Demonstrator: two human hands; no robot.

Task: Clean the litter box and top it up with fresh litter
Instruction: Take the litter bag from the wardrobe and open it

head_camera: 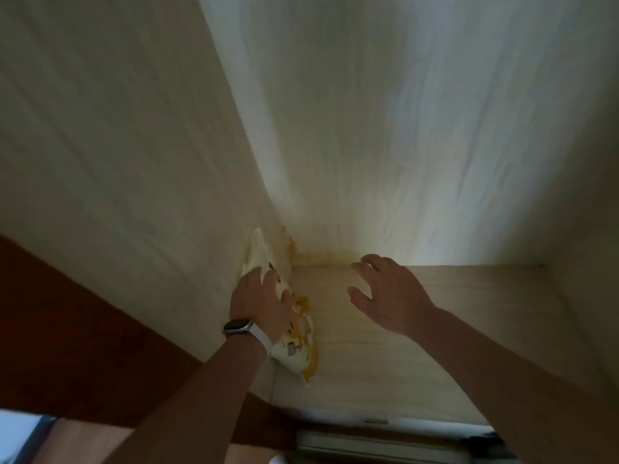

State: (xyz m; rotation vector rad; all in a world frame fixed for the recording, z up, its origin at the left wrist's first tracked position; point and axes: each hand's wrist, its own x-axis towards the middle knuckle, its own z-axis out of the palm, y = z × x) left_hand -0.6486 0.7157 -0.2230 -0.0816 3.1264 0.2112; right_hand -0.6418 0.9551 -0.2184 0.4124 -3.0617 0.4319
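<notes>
Two bare forearms reach into a pale wood cupboard (418, 128), the left one wearing a watch (238, 327) on a white strap. At the cupboard's left wall, the left hand (259, 296) holds the litter bag (299, 343), fingers close together over its upper edge and thumb on its face. This soft white pouch with yellow-orange patches and small printed figures leans in the corner on the shelf (368, 360), while the right hand (392, 293) hovers beside it, fingers spread and slightly bent, holding nothing.
</notes>
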